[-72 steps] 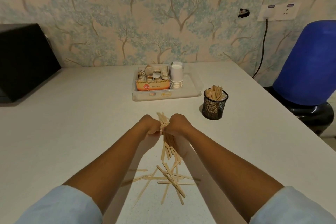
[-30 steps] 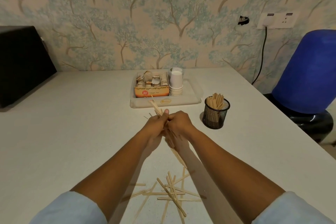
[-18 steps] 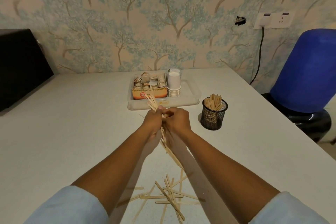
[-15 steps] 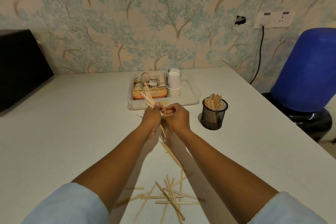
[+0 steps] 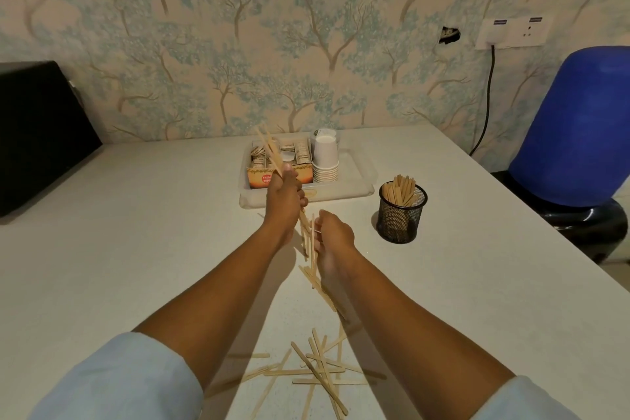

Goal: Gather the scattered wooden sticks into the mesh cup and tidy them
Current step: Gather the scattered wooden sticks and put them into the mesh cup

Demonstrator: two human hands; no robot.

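Note:
My left hand [image 5: 285, 196] is raised above the table, closed around a bundle of wooden sticks [image 5: 271, 152] that fans out above my fist and trails down below it. My right hand [image 5: 332, 238] sits lower and to the right, fingers pinching the lower ends of some sticks. Several loose sticks [image 5: 315, 372] lie crossed on the white table [image 5: 136, 249] near me, between my forearms. The black mesh cup [image 5: 401, 217] stands to the right of my hands, upright, with several sticks in it.
A clear plastic tray [image 5: 358, 188] behind my hands holds an orange box of sachets [image 5: 272, 174] and a stack of white paper cups [image 5: 325, 160]. A black appliance [image 5: 41, 133] stands at the far left. A blue chair [image 5: 576, 133] is beyond the table's right edge.
My hands have separated: the left has lifted the bundle up and away toward the tray, the right has dropped lower along the sticks. The camera has tilted slightly.

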